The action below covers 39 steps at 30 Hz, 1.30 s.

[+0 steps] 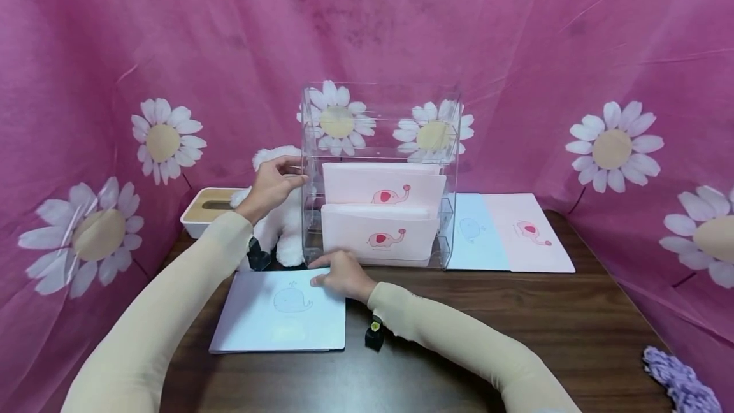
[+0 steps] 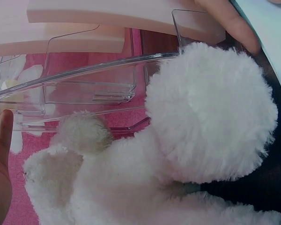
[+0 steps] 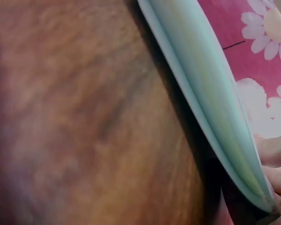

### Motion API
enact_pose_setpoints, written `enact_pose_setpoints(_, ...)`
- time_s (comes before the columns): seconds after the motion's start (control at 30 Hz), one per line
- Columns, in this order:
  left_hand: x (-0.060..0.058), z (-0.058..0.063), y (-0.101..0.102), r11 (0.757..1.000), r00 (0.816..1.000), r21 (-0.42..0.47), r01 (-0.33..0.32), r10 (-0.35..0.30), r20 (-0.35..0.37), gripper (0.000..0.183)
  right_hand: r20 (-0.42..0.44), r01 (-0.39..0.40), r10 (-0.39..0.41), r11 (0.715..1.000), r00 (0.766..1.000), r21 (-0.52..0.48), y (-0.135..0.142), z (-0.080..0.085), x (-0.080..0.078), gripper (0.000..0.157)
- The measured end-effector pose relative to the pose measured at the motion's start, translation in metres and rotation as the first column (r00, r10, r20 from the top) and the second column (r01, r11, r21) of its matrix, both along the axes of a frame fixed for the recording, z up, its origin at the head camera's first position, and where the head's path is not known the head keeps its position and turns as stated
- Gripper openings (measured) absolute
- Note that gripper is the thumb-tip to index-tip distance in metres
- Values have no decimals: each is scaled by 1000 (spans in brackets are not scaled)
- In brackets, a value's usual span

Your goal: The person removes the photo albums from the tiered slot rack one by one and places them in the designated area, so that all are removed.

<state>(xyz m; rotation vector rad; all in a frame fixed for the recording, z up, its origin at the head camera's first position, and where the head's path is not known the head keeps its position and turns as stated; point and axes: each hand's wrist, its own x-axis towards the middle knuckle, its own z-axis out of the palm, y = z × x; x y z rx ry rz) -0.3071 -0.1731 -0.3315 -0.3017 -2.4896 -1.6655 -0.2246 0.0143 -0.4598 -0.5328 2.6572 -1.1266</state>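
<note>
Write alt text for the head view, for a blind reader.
A person's left hand grips the side of a clear rack holding pink elephant-printed folders; the right hand pinches the corner of a whale-printed folder on a brown table.

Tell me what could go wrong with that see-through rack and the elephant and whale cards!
The left hand is on the side of the clear rack, so a hard push might tip it and spill the elephant cards. The white plush toy is right beside it and could get bumped. The right hand touches the whale cards, so they might slide.
</note>
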Motion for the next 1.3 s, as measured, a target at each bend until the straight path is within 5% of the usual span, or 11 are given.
enact_pose_setpoints(0.2,1,-2,-2,1000,1000,12,-3,3,2,47,-119,-77,89,992,989,102,1,3,3,28)
enact_pose_setpoints(0.57,2,1,-2,1000,1000,19,2,-2,-11,47,-311,-144,195,973,930,180,4,12,10,29)
enact_pose_setpoints(0.87,1,0,1,1000,1000,2,3,-3,-8,46,-260,-197,197,980,945,25,13,14,6,37)
enact_pose_setpoints(1.3,1,1,0,1000,1000,21,9,-8,-13,46,-214,-233,185,947,959,-223,33,64,-2,49)
